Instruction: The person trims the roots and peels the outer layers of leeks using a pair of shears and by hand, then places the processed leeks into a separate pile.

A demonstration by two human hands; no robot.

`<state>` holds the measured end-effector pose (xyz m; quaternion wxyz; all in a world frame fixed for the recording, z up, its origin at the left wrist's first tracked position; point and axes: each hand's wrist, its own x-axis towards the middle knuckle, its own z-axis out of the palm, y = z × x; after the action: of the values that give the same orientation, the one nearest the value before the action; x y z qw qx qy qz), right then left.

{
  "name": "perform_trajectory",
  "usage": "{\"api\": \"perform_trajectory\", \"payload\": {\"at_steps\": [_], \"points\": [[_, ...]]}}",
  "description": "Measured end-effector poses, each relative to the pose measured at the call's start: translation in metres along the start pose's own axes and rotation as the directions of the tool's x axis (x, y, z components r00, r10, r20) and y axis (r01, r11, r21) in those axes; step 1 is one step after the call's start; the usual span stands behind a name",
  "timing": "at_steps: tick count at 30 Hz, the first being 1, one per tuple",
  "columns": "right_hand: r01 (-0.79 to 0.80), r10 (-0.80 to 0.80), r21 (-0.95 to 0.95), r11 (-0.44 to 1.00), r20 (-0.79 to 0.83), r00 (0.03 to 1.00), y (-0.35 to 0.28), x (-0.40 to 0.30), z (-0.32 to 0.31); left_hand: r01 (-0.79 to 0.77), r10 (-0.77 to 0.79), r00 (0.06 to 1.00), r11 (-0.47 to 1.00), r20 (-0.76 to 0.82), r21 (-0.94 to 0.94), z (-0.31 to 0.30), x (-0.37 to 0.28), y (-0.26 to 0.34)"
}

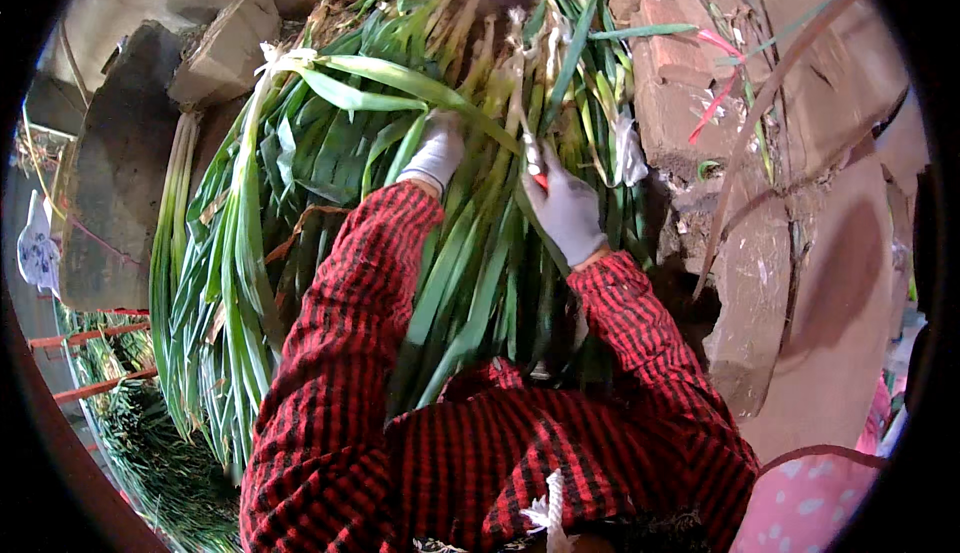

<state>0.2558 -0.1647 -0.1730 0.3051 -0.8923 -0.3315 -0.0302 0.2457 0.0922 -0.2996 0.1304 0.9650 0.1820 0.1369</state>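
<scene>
A broad heap of long green onions (465, 275) lies before me, roots towards the top and leaves towards my body. My left hand (437, 149), in a pale glove, reaches into the heap's middle; leaves cover its fingers, so its hold cannot be told. My gloved right hand (566, 208) is closed around a small red-handled tool (539, 178), close to a whitish onion stem (517, 87). One broad leaf (420, 87) arches over the left hand towards the right one. At the left, a bundle of onions (244, 155) is knotted near its top and hangs over the heap.
Wooden blocks (225, 50) and a dark board (120, 170) flank the heap on the left. Planks (750, 313) and a brown strap (750, 125) lie on the right, near a pink ribbon (724, 80). More greens (157, 448) lie at lower left, beside red bars.
</scene>
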Motion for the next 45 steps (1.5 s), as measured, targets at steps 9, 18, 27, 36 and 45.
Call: {"api": "perform_trajectory", "payload": {"at_steps": [9, 18, 27, 36, 45], "points": [[0.161, -0.134, -0.142, 0.977, 0.184, 0.974, 0.000, 0.036, 0.075, 0.102, -0.099, 0.995, 0.986, 0.031, -0.131, -0.078, -0.027, 0.052], [0.060, -0.037, -0.120, 0.991, 0.180, 0.983, 0.014, 0.108, 0.125, 0.034, -0.149, 0.932, 0.943, 0.329, 0.331, -0.025, 0.009, 0.017], [-0.117, 0.167, -0.291, 0.950, 0.151, 0.974, 0.049, 0.245, 0.184, -0.186, 0.008, 0.943, 0.841, 0.332, 0.507, -0.021, 0.016, 0.014], [-0.109, 0.222, -0.356, 0.928, 0.293, 0.930, 0.042, 0.267, 0.163, 0.224, -0.213, 0.974, 0.954, 0.078, -0.198, -0.032, 0.017, 0.017], [-0.091, 0.120, -0.271, 0.958, 0.091, 0.989, 0.071, 0.134, 0.096, 0.320, -0.042, 0.856, 0.826, 0.516, -0.464, -0.098, -0.018, 0.006]]}}
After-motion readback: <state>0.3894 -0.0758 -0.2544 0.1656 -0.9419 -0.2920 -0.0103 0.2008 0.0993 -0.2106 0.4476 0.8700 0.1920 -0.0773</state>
